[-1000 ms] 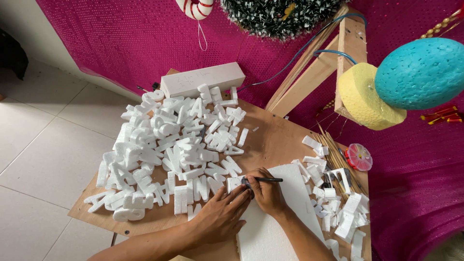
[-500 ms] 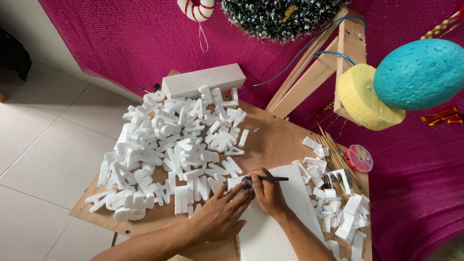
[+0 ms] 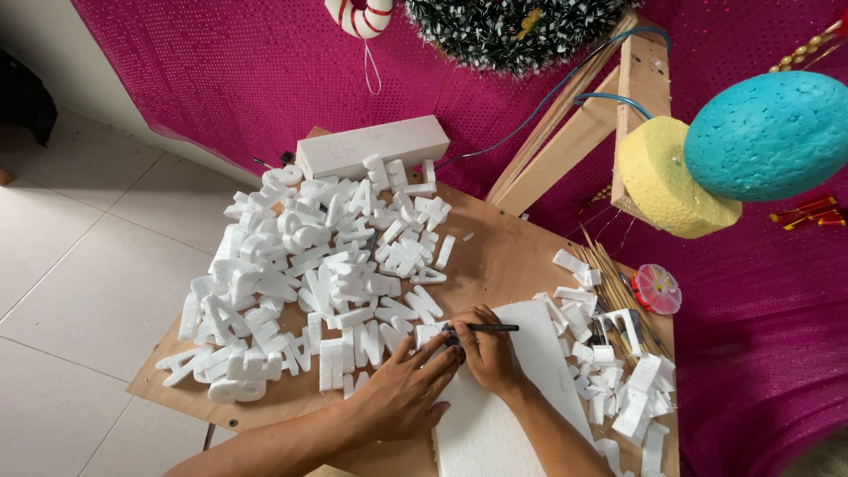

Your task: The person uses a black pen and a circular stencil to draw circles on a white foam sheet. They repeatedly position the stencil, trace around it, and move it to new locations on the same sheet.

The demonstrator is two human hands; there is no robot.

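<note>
A brown wooden board (image 3: 495, 265) serves as the tabletop, set over pale floor tiles (image 3: 79, 265) and against a magenta sequinned cloth (image 3: 221, 79).

At the near edge of the board lies a flat white foam sheet (image 3: 512, 415), reaching toward the near right corner. The right hand (image 3: 490, 349) rests on the far left corner of this sheet, its fingers pressed together around a thin black pen (image 3: 486, 328), which lies almost level with its free end pointing toward the right edge. The left hand (image 3: 406, 393) lies flat just beside it, fingers spread, with the fingertips on the sheet's left edge and touching the right hand; it holds nothing.

A large heap of white foam cut-out letters (image 3: 309, 283) covers the left half of the board, from the far edge down to the near left corner. Behind the heap, along the far edge, sits a long white foam block (image 3: 371, 146). A smaller scatter of white foam offcuts (image 3: 618, 371) lies along the right edge, beside a bundle of thin wooden skewers (image 3: 614, 274) and a small round clear box with pink contents (image 3: 657, 289).

Past the far right corner stands a wooden frame (image 3: 574, 132) with a blue cable (image 3: 548, 97) draped on it. A yellow foam disc (image 3: 671, 181) and a turquoise foam egg shape (image 3: 768, 132) sit at the right. At the top, a dark tinsel wreath (image 3: 512, 31) and a red-and-white striped ornament (image 3: 358, 16) rest against the cloth.
</note>
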